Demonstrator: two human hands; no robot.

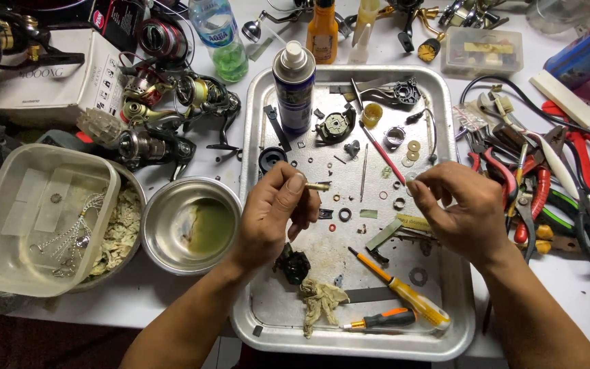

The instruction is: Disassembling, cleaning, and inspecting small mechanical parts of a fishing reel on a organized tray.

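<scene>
Metal tray (pixel 445 102) at frame centre, reel parts laid out apart (disassembly well along, reassembly pending): left hand (pixel 274 215) pinching small brass pin (pixel 317 185), right hand (pixel 455 205) pinching tiny washer (pixel 412 177).

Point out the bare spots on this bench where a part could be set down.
Bare metal on the tray left of the rag, below the left hand. Bare white tabletop beyond the right hand. Crowded: the tray's upper half around the spray can, and the pliers pile.
</scene>
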